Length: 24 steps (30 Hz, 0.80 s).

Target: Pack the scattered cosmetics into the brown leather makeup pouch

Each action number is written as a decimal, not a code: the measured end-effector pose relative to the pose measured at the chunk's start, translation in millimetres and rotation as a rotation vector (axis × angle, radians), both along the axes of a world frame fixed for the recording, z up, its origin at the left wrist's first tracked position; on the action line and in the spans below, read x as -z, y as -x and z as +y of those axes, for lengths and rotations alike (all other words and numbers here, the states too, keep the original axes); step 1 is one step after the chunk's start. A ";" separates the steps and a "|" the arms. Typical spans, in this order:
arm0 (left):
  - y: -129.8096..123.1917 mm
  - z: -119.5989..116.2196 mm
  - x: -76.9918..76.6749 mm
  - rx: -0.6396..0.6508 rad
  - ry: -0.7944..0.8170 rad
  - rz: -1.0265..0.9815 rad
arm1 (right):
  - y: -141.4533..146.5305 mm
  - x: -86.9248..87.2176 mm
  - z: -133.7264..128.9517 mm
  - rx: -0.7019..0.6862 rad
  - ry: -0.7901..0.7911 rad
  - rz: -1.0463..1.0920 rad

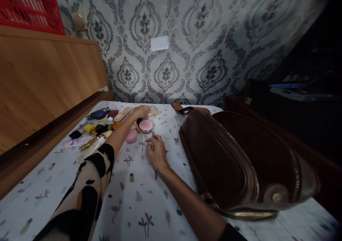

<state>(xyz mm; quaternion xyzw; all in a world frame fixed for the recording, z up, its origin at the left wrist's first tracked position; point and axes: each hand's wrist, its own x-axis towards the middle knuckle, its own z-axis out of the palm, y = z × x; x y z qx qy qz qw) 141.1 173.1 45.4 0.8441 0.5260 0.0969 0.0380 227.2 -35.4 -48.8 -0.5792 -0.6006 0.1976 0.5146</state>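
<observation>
My left hand (142,111) reaches across the cosmetics, its fingers closed at the edge of a clear flat case (153,111). Just in front of it lies a round pink compact (146,126), with a plain pink round container (131,136) nearer to me. My right hand (157,152) hovers low over the printed sheet, close to the compact. Its fingers are loosely bent and apart, with nothing between them. Left of my left forearm are several tubes and bottles, among them a yellow-capped bottle (90,128), a gold tube (89,143) and a pink-and-white tube (77,141).
A large dark brown leather bag (213,155) with gold zips lies at the right. On the left stands a wooden panel (50,80), with a red basket (32,9) above it. Patterned wallpaper (165,73) backs the white printed sheet (139,198).
</observation>
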 end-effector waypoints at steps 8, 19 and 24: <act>87.3 0.1 -3.8 -0.344 -0.045 0.154 | 0.2 1.7 1.6 0.003 0.006 0.011; 76.7 -23.4 -4.8 0.120 0.011 0.075 | -1.0 0.0 1.1 -0.004 0.002 0.015; 54.5 -46.0 1.1 0.371 0.141 0.074 | -1.7 2.4 2.3 -0.012 0.010 0.014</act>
